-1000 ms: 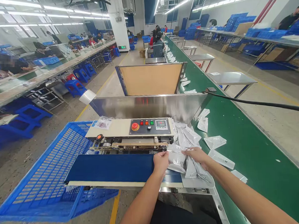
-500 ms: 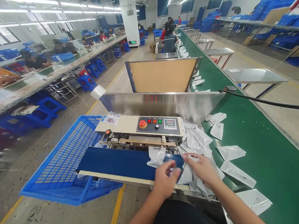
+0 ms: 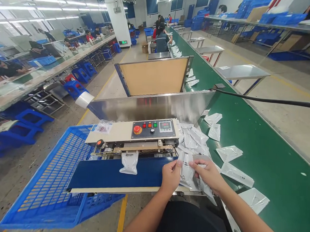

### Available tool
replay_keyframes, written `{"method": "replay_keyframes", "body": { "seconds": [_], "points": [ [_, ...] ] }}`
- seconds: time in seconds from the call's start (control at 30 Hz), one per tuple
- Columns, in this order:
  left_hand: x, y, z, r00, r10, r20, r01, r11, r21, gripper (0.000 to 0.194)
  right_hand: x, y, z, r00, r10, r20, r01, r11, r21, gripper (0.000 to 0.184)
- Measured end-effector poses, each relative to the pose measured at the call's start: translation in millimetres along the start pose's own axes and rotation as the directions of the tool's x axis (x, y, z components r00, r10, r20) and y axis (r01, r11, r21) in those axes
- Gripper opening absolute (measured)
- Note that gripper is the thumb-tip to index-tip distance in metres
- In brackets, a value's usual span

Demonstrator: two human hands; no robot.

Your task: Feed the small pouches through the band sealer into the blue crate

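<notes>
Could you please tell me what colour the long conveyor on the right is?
The conveyor is green, clearest in the head view.

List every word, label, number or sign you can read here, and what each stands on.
No text can be read with certainty.
Display on the control panel: red digits, too small.
Held white pouch: dark print, too blurred.
Blue label on the left end of the machine: too small.
Green lit sign on the pillar: too small.

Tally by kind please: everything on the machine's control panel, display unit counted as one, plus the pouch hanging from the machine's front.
Large red button: 1
Small coloured buttons: 3
Round knob: 1
Display unit: 1
Hanging pouch: 1
Total: 7
</notes>
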State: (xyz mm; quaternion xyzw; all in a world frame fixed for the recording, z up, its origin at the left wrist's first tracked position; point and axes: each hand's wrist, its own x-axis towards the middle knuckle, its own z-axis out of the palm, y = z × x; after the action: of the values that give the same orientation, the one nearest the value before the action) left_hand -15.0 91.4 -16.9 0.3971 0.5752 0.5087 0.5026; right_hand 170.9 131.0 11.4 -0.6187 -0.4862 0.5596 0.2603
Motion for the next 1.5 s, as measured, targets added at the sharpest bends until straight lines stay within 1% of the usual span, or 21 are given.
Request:
{"method": "replay_keyframes", "body": {
  "seconds": [0.1,0.2,0.3,0.4,0.5,0.6,0.63,0.67,0.7,0.77,0.8,0.83,0.87,0.93,1.0,1.07,1.13,1.23,1.3,1.4,1.5],
  "points": [
    [12.8,-12.0,9.6,0.981,-0.099,-0.169,0.109,0.993,0.049,0.053,12.4,2.5,-5.2,0.996,0.072,-0.052,-0.068,0.995,0.073,0.049],
    [26.8,-25.1,14.5,0.933,-0.243,-0.265,0.227,0.970,-0.091,0.049,34.1,-2.3,-5.3,0.991,0.121,-0.059,-0.116,0.990,0.075,0.043],
    [35.6,-33.8,9.0,0.905,-0.283,-0.318,0.236,0.955,-0.178,0.050,54.2,-14.6,8.1,0.988,0.151,-0.023,-0.151,0.989,0.005,0.036],
    [36.5,-36.0,-10.8,0.892,-0.288,-0.348,0.228,0.952,-0.202,0.057,61.0,-29.9,24.4,0.987,0.145,0.074,-0.143,0.989,-0.038,0.035],
    [25.1,-31.6,-41.4,0.868,-0.259,-0.424,0.170,0.957,-0.237,0.059,50.0,-38.7,27.9,0.983,0.113,0.146,-0.111,0.994,-0.022,0.040],
    [-0.5,-21.4,-66.1,0.802,-0.107,-0.588,0.058,0.993,-0.102,0.053,26.1,-37.3,23.6,0.993,0.094,0.073,-0.096,0.995,0.022,0.049],
    [-10.7,-17.1,-68.7,0.797,-0.040,-0.602,0.035,0.999,-0.020,0.049,17.4,-35.6,23.8,0.996,0.084,0.028,-0.085,0.996,0.032,0.051],
    [-20.8,-12.5,-67.4,0.823,0.018,-0.568,0.017,0.998,0.057,0.043,9.2,-33.8,25.9,0.998,0.065,-0.020,-0.064,0.997,0.043,0.052],
    [-29.9,-7.7,-62.2,0.875,0.060,-0.481,-0.004,0.993,0.116,0.038,2.0,-32.3,29.7,0.997,0.039,-0.060,-0.036,0.998,0.055,0.053],
    [-43.5,1.2,-42.6,0.977,0.098,-0.189,-0.065,0.982,0.175,0.031,-8.1,-31.0,40.3,0.995,-0.009,-0.104,0.019,0.995,0.100,0.056],
    [-47.0,4.9,-30.6,0.993,0.108,-0.043,-0.099,0.978,0.182,0.030,-10.9,-31.3,45.5,0.995,-0.018,-0.103,0.034,0.988,0.151,0.059],
    [-48.4,7.8,-19.0,0.992,0.117,0.053,-0.125,0.974,0.188,0.030,-12.3,-32.0,49.2,0.996,-0.015,-0.084,0.033,0.974,0.224,0.062],
    [-47.7,9.9,-9.0,0.988,0.125,0.092,-0.141,0.971,0.192,0.030,-12.6,-32.7,50.9,0.999,-0.005,-0.048,0.020,0.949,0.314,0.067],
    [-41.7,11.4,3.4,0.992,0.123,0.039,-0.128,0.974,0.187,0.034,-11.3,-32.9,46.9,1.000,-0.004,0.024,-0.008,0.871,0.492,0.073],
    [-32.8,10.4,6.4,0.995,0.090,-0.036,-0.083,0.986,0.146,0.048,-9.9,-29.1,35.9,0.998,-0.025,0.052,-0.008,0.834,0.552,0.071],
    [-24.5,8.7,5.0,0.998,0.059,-0.033,-0.055,0.994,0.098,0.058,-10.0,-20.6,24.3,0.997,-0.044,0.068,0.007,0.885,0.465,0.061],
    [-18.6,7.1,4.0,0.998,0.065,-0.005,-0.064,0.994,0.093,0.058,-10.8,-9.1,17.6,0.995,-0.055,0.079,0.026,0.944,0.328,0.052],
    [-11.4,3.0,7.0,0.993,0.111,-0.034,-0.105,0.983,0.152,0.049,-7.3,9.3,16.7,0.998,-0.051,-0.038,0.059,0.966,0.252,0.053],
    [-4.1,-2.8,10.8,0.992,0.091,-0.088,-0.074,0.980,0.184,0.046,1.2,19.7,17.3,0.988,0.029,-0.153,0.019,0.954,0.300,0.059],
    [13.1,-16.1,16.7,0.979,-0.085,-0.184,0.100,0.992,0.074,0.045,21.9,29.0,14.9,0.967,0.185,-0.176,-0.097,0.904,0.416,0.066],
    [31.5,-29.9,19.2,0.928,-0.260,-0.266,0.234,0.964,-0.123,0.039,45.4,26.8,15.0,0.961,0.245,-0.126,-0.168,0.884,0.436,0.065]
  ]
}}
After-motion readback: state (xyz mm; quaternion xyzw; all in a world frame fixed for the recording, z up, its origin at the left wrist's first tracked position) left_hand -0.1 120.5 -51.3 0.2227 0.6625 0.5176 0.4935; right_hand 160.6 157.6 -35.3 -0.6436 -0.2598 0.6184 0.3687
